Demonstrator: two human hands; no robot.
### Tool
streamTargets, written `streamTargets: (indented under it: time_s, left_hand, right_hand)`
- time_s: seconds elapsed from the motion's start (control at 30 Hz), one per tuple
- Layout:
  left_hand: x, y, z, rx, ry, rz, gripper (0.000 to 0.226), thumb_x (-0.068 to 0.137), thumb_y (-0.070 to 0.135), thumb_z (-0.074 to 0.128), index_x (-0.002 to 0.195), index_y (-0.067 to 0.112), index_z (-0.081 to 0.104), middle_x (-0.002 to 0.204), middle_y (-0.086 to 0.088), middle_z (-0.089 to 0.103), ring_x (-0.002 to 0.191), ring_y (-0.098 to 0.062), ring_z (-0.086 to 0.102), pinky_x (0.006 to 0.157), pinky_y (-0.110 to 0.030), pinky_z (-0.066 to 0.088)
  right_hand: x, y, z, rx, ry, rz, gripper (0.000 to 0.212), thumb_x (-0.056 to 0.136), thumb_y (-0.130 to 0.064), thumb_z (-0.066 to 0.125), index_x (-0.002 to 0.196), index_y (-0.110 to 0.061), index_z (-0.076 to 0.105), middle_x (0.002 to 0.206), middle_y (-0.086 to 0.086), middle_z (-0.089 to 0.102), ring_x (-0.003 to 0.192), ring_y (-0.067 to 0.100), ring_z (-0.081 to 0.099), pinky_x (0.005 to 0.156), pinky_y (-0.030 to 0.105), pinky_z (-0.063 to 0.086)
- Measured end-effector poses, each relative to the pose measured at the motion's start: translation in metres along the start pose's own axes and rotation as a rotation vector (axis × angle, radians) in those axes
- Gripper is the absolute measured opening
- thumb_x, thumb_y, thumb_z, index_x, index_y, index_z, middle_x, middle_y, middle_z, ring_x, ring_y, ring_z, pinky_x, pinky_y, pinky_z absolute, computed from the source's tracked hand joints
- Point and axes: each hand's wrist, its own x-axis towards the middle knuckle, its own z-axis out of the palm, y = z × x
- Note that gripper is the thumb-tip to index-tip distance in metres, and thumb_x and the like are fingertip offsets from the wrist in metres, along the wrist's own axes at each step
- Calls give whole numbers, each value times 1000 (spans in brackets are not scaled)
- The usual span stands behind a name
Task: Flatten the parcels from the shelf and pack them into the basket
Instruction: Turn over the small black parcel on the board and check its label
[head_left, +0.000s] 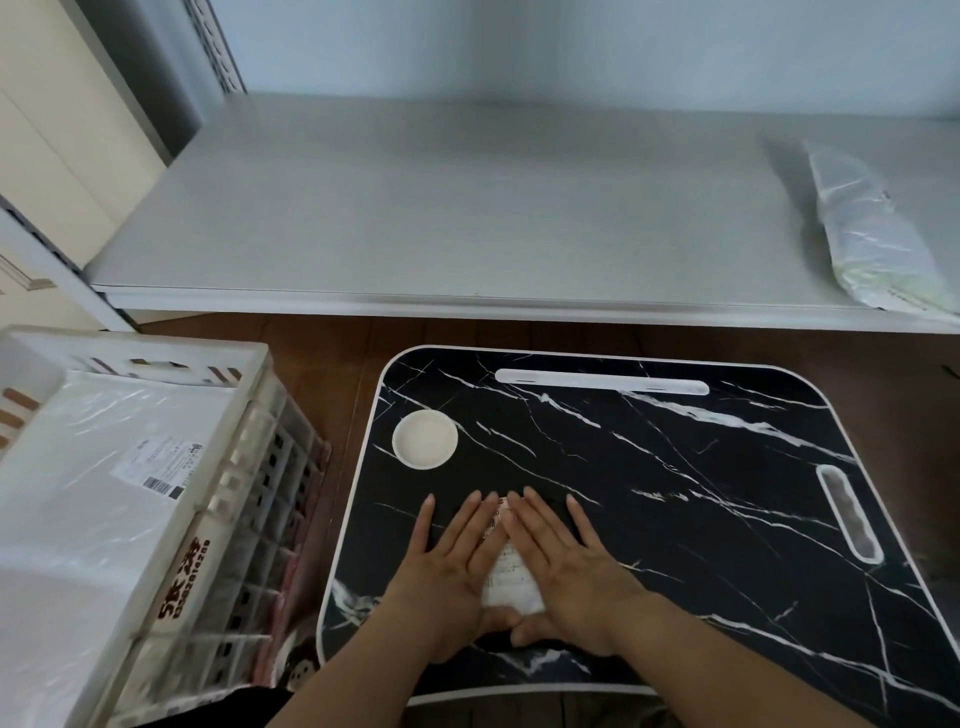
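A small dark parcel with a white label (511, 579) lies flat on the black marble-patterned lap table (675, 467), near its front left. My left hand (452, 566) and my right hand (569, 566) press down on it side by side, palms flat and fingers spread, thumbs meeting at its near edge. They cover most of the parcel. The white slatted basket (156, 358) stands to the left of the table and holds a large white parcel (104, 467) with a shipping label. Another pale plastic-wrapped parcel (872, 228) lies at the right end of the grey shelf (415, 208).
The table top has a round white cup recess (425, 439), a long white slot (602, 382) along the far edge and a handle cut-out (849, 512) on the right. Brown floor shows between table, basket and shelf.
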Motion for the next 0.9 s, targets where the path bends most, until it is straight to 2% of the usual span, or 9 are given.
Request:
streamTargets:
  time_s: [0.17, 0.23, 0.3, 0.4, 0.53, 0.6, 0.73, 0.8, 0.9]
  left_hand:
    - [-4, 2, -2, 7, -30, -67, 88, 81, 81, 7, 134, 27, -39, 146, 2, -46, 133, -14, -44, 110, -56, -23]
    - [-8, 3, -3, 3, -52, -105, 95, 75, 85, 6, 133, 26, -39, 145, 1, -46, 134, -16, -42, 110, -57, -23]
    - [-14, 2, -4, 14, -61, -158, 103, 67, 89, 4, 135, 23, -38, 146, 1, -44, 136, -18, -39, 110, -57, -22]
    - [-23, -4, -8, 33, -71, -235, 112, 78, 85, 31, 143, 18, -30, 149, -2, -38, 141, -22, -32, 112, -59, -18]
    - [-31, -5, -18, -82, -56, -335, 124, 73, 73, 59, 151, 11, -16, 156, -12, -27, 143, -30, -26, 115, -56, -13]
    - [-33, -4, -19, -300, -45, -362, 128, 71, 63, 70, 152, 11, -14, 157, -11, -26, 144, -31, -24, 117, -53, -10]
    - [-41, 14, -27, -1034, 80, -312, 107, 83, 42, 70, 153, 13, -6, 162, -6, 0, 149, -23, 3, 121, -44, 8]
    - [-41, 24, -27, -1427, 220, -415, 97, 85, 28, 72, 154, 16, 5, 160, -4, 18, 144, -21, 24, 117, -38, 26]
    - [-40, 23, -29, -1779, 263, -492, 97, 73, 25, 81, 151, 15, 25, 152, -6, 35, 133, -24, 44, 109, -40, 39]
  right_hand:
    - [-8, -4, -4, 93, -72, 115, 123, 68, -90, 36, 138, -21, -38, 147, -4, -47, 133, 8, -44, 112, 49, -24]
    - [-13, -4, -4, 71, -102, 165, 127, 54, -94, 20, 138, -17, -37, 149, -4, -44, 134, 10, -43, 109, 50, -27]
    - [-21, -1, -8, 43, -113, 217, 123, 55, -92, 16, 138, -17, -35, 149, -6, -42, 135, 13, -42, 103, 47, -33]
    - [-30, 3, -15, 25, -126, 275, 108, 80, -81, 37, 147, -22, -26, 147, -10, -39, 139, 17, -35, 111, 53, -23]
    - [-37, 2, -25, 181, -77, 340, 105, 79, -62, 63, 155, -29, -2, 160, -7, -18, 147, 21, -17, 119, 53, 0]
    - [-37, -5, -29, 356, 52, 415, 102, 73, -61, 71, 153, -25, 20, 160, 0, 10, 146, 22, 9, 118, 47, 18]
    - [-26, -23, -29, 1317, 302, 735, 70, 76, -44, 78, 129, -13, 46, 125, 6, 54, 111, 22, 57, 85, 37, 53]
    - [-21, -28, -28, 1560, 325, 852, 51, 77, -28, 80, 114, -2, 56, 105, 14, 67, 95, 31, 66, 75, 42, 57]
    - [-25, -38, -48, 1723, 303, 830, 18, 81, -4, 74, 95, 6, 67, 86, 24, 71, 82, 37, 68, 75, 48, 56]
